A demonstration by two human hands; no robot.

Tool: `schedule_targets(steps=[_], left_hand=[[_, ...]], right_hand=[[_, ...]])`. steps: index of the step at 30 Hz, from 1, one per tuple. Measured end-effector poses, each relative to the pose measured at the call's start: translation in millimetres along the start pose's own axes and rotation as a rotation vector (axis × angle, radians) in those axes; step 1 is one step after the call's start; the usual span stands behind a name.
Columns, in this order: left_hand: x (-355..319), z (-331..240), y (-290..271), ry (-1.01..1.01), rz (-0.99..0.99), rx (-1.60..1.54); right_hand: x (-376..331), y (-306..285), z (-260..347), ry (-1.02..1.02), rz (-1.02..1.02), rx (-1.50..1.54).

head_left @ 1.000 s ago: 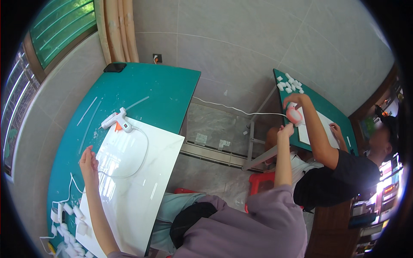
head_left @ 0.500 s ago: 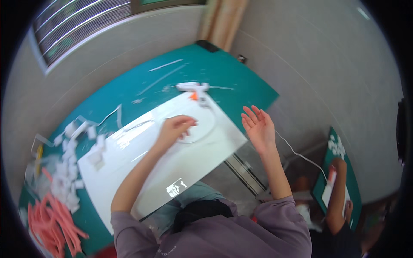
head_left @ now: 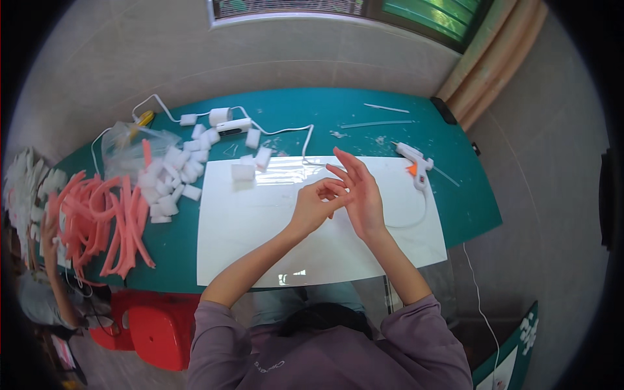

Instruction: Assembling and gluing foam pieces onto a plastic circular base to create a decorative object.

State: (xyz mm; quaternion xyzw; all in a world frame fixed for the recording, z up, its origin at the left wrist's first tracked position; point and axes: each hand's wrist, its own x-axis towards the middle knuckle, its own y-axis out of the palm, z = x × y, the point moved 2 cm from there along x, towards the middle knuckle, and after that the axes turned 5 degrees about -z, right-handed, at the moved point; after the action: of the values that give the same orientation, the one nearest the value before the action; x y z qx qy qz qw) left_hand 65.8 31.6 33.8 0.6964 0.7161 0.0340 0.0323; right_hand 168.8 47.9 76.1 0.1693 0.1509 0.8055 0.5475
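My two hands meet above the glossy white board [head_left: 244, 260]. My left hand [head_left: 317, 207] is closed, its fingers curled and pinched together against the base of my right hand's fingers; whatever they hold, if anything, is too small to make out. My right hand [head_left: 365, 203] is open and raised, palm turned toward the left hand, with its fingers stretched out. Beyond it, at the board's far right corner, lies a white hot glue gun [head_left: 411, 154] with an orange trigger. Its white cord curves back over the board.
White foam blocks [head_left: 243, 172] lie on the board's far left, with more heaped beside it. Pink foam strips [head_left: 107, 214] cover the left of the green table [head_left: 312, 107]. A clear glue stick [head_left: 377, 123] lies at the back. Red stools [head_left: 162, 335] and another person's arm [head_left: 55, 266] are at left.
My hands, apart before, have come together, the left now touching the right. The view has swung leftward, bringing in the pink strips, the red stools and another person at left.
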Motion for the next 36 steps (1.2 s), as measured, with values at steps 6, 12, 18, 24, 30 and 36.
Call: schedule_targets(steps=[6, 12, 18, 24, 30, 36], left_hand=[[4, -7, -45, 0.496, -0.237, 0.306], [0, -20, -61, 0.550, -0.441, 0.264], [-26, -61, -41, 1.013, -0.367, 0.573], [-22, -50, -44, 1.059, -0.295, 0.662], [-36, -65, -86, 1.080, -0.667, 0.694], [-85, -93, -212, 0.902, -0.976, 1.046]], right_hand=[[18, 27, -19, 0.070, 0.066, 0.023], [36, 40, -23, 0.089, 0.093, -0.198], [55, 28, -43, -0.224, 0.027, -0.574], [50, 28, -46, -0.415, 0.184, -0.740], [42, 39, -37, 0.260, 0.283, -0.415], [43, 1, -9, 0.140, 0.335, -0.431]])
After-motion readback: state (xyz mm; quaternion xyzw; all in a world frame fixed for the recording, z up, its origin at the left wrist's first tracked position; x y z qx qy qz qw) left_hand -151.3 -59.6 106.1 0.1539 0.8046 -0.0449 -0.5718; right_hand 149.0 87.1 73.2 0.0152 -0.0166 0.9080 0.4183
